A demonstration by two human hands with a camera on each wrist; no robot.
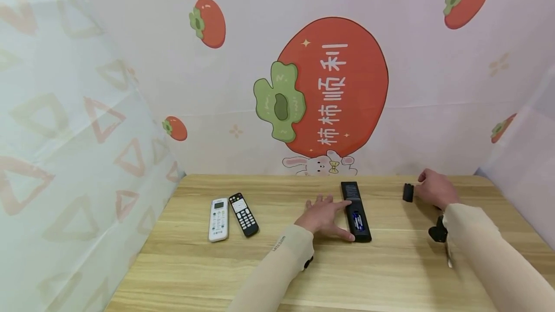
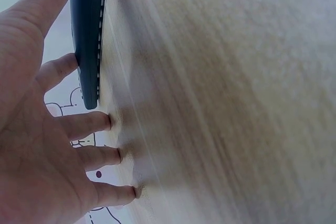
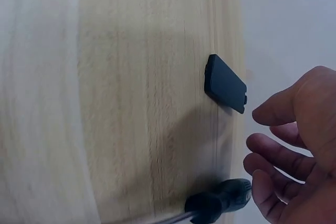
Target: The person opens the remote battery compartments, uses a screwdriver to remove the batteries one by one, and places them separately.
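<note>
A black remote control (image 1: 363,225) lies back up on the table, its battery compartment uncovered and blue batteries (image 1: 358,221) showing inside. My left hand (image 1: 322,216) is spread beside it, thumb and index finger touching its left edge. In the left wrist view the other fingertips (image 2: 137,191) rest on the wood. Further right lies a small black battery cover (image 3: 227,85). My right hand (image 1: 435,189) is just right of that cover, fingers loosely bent and holding nothing. Below those fingers, the right wrist view shows a screwdriver (image 3: 223,200) with a dark handle.
On the left of the table lie a white remote control (image 1: 218,220) and a black remote control with white buttons (image 1: 244,214), both face up. Behind the wooden table (image 1: 277,273) hangs a printed cloth (image 1: 416,61), with another patterned cloth at the left side.
</note>
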